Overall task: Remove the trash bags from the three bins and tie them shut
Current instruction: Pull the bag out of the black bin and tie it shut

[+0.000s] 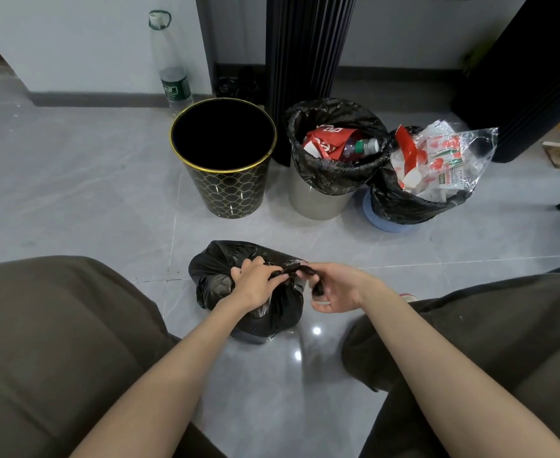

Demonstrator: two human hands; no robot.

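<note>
A filled black trash bag lies on the grey floor between my knees. My left hand grips its gathered neck, and my right hand pinches a twisted end of the same neck, just to the right. Behind it stand three bins. The black bin with a gold pattern on the left has no bag in it. The grey bin in the middle holds a black bag with a red wrapper and a bottle. The blue bin on the right holds a black bag stuffed with clear printed plastic.
A tall clear plastic bottle leans at the wall behind the left bin. A black ribbed column rises behind the middle bin, and dark furniture stands at the right. My brown-trousered knees flank the bag.
</note>
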